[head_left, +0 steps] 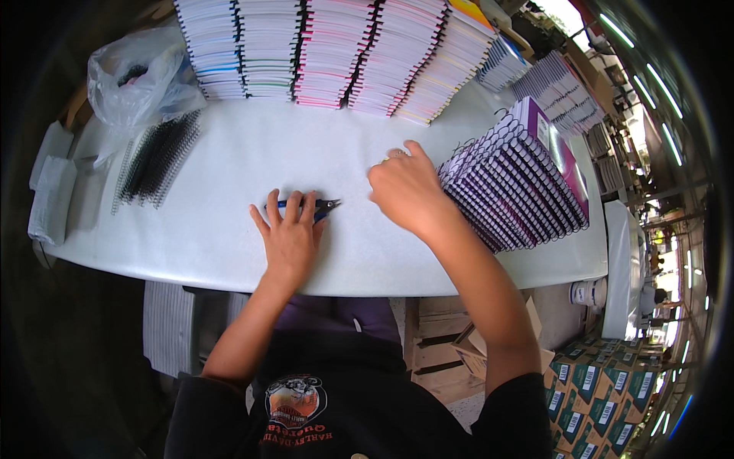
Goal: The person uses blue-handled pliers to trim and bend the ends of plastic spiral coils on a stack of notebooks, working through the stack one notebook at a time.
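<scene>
My left hand (289,237) lies on the pale table with its fingers spread over a pair of small cutters with blue handles (329,205). The cutters' dark jaws point right, past my fingers, and the fingers partly cover the handles. My right hand (405,187) is over the table with its fingers curled in and hidden beneath it; whether anything is inside cannot be seen. Close to its right stands a tall stack of spiral-bound notebooks (512,180) with purple covers and dark coils.
Tall stacks of bound books (329,53) line the table's far side. At left lie loose black spiral coils (159,161) beside a clear plastic bag (138,76) and a plastic-wrapped bundle (52,199). Cartons (596,390) stand on the lower right, near a white tub (589,292).
</scene>
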Demonstrator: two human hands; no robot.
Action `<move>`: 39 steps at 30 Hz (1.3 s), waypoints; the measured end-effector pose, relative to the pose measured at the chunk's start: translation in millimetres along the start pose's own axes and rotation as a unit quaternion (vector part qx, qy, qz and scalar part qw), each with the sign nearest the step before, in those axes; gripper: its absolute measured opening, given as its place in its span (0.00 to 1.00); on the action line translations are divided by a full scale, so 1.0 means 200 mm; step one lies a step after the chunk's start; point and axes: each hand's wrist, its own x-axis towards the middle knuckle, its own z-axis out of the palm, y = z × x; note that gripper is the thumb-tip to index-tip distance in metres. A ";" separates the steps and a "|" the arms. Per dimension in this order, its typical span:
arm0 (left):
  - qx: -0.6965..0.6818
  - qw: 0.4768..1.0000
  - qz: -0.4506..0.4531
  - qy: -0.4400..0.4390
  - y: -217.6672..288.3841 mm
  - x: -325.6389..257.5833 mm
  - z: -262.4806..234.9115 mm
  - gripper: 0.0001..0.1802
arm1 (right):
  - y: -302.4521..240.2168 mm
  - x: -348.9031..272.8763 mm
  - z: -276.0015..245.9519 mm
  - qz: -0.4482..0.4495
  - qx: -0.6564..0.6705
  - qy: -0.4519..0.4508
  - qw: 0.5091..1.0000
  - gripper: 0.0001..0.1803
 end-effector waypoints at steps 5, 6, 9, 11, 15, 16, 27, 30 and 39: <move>-0.118 0.992 0.023 0.025 -0.11 -0.01 -0.03 0.24 | -0.01 0.21 0.28 0.061 -0.181 -0.255 0.948 0.10; -0.141 0.990 -0.001 0.027 -0.11 -0.01 -0.03 0.23 | -0.01 0.24 0.31 0.068 -0.203 -0.278 0.936 0.10; -0.657 0.690 -0.255 -0.163 0.02 0.00 -0.16 0.28 | 0.00 0.27 0.23 0.070 -0.099 -0.330 0.936 0.13; -0.840 0.321 -0.355 -0.253 0.19 -0.06 -0.16 0.26 | 0.02 0.30 0.25 0.069 -0.095 -0.340 0.933 0.16; -0.867 0.069 -0.345 -0.352 0.43 -0.19 0.03 0.24 | 0.05 0.34 0.26 0.070 -0.084 -0.345 0.932 0.18; -0.856 0.074 -0.357 -0.367 0.47 -0.19 0.03 0.24 | 0.06 0.34 0.28 0.073 -0.079 -0.347 0.932 0.19; -0.827 0.128 -0.370 -0.403 0.56 -0.06 0.12 0.23 | 0.10 0.34 0.35 0.034 -0.065 -0.309 0.948 0.18; -0.855 0.106 -0.303 -0.407 0.51 -0.08 0.20 0.23 | 0.08 0.34 0.33 0.043 -0.054 -0.309 0.949 0.17; -0.772 0.287 -0.340 -0.455 0.49 -0.02 0.03 0.27 | 0.12 0.38 0.36 0.031 -0.028 -0.321 0.946 0.09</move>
